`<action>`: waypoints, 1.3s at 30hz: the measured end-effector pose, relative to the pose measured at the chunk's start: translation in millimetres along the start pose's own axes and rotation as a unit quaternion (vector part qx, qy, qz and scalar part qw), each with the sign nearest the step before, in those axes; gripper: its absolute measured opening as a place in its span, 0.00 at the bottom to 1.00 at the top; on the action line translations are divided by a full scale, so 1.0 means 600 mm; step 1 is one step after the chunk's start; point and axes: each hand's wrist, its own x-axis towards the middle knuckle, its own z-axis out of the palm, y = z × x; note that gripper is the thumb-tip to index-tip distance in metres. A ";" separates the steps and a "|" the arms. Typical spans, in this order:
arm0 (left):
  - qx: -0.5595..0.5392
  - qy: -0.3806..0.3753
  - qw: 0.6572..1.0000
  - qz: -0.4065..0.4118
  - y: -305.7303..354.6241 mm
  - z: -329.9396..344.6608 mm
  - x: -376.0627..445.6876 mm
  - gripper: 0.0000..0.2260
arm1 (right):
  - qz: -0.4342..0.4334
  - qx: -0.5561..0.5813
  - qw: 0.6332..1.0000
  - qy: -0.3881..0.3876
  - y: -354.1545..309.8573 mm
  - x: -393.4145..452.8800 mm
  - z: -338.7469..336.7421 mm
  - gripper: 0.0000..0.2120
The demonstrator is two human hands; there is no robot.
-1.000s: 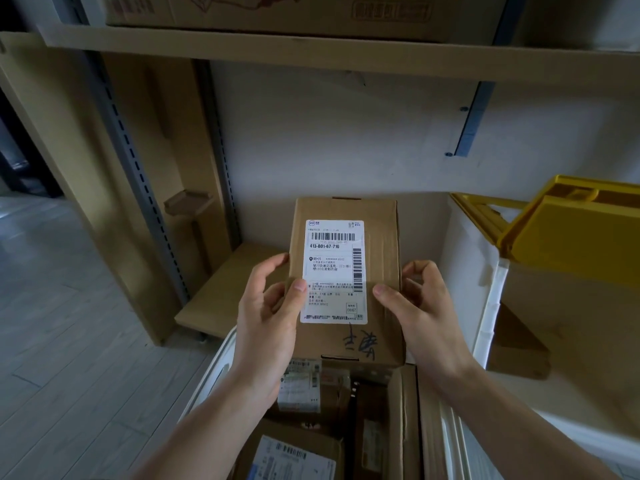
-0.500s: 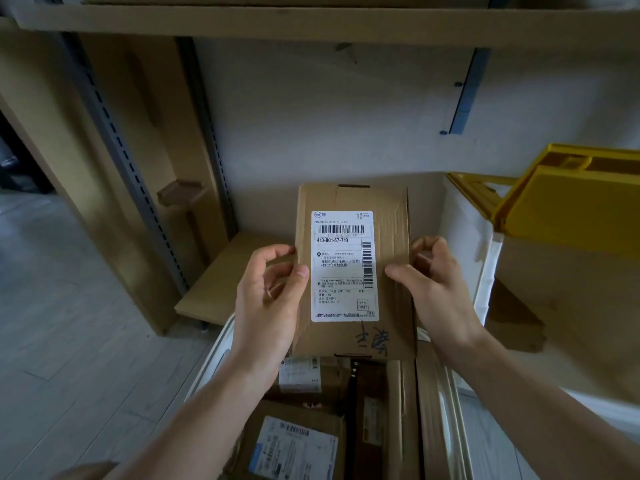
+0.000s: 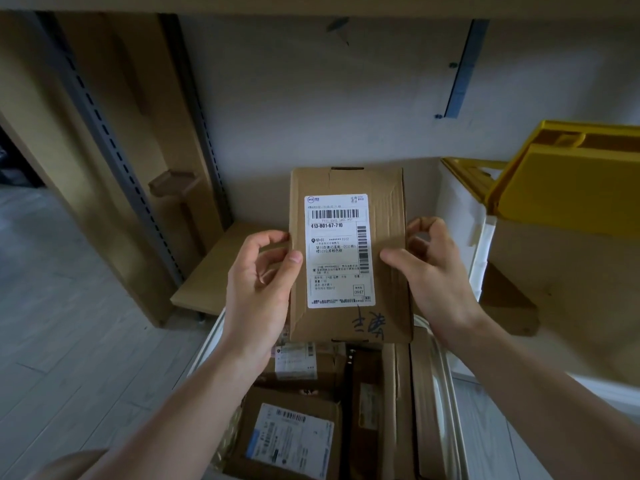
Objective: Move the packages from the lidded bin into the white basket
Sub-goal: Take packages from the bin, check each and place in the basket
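1. A cardboard box (image 3: 349,254) is held up in the air, label side facing the camera, above the white basket (image 3: 446,393).
2. The left hand (image 3: 258,292) grips the box's left edge, thumb pressed on the front beside the white label (image 3: 339,251), fingers curled behind.
3. The right hand (image 3: 433,271) grips the right edge the same way, thumb on the front, fingers wrapped round the back.
4. Handwritten marks sit below the label.
5. The basket under the box holds several more packages (image 3: 294,434), lying flat or standing on edge.
6. The lidded bin (image 3: 460,237) stands to the right, its yellow lid (image 3: 568,188) raised open.
7. A wooden shelf board (image 3: 221,271) lies behind the left hand.
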 end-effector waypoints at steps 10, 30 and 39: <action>0.016 -0.027 0.999 -0.011 -0.002 -0.004 0.002 0.08 | 0.028 -0.137 0.990 -0.018 0.027 0.014 -0.011 0.17; 0.369 -0.231 0.899 -0.055 -0.100 0.082 -0.052 0.07 | 0.164 -0.357 0.875 -0.281 0.078 -0.024 -0.036 0.15; 0.334 -0.283 0.889 -0.137 -0.187 0.105 -0.067 0.18 | 0.151 -0.478 0.790 -0.353 0.095 -0.025 -0.046 0.08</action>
